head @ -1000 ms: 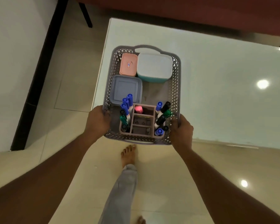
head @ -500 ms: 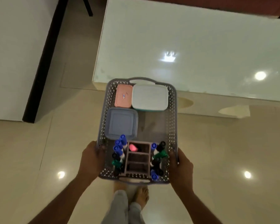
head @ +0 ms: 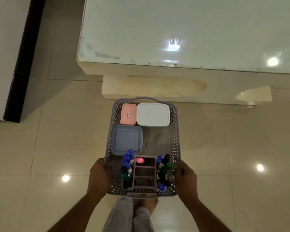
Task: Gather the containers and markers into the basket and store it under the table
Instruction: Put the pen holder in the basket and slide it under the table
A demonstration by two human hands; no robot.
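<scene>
A grey perforated basket hangs in the air over the floor, in front of the table's near edge. My left hand grips its left side and my right hand grips its right side, both near the closer end. Inside lie a pink container, a white container and a blue-lidded container. A divided marker holder stands at the near end with several blue, black and green markers upright in it.
The glossy white table fills the upper frame, with its cream base and a lower shelf below the top. A white wall panel with a dark edge stands at the left. My legs and feet show beneath the basket on beige tiles.
I have pulled the basket off the table and lowered it towards the floor. Both hands keep the same grip on its sides.
</scene>
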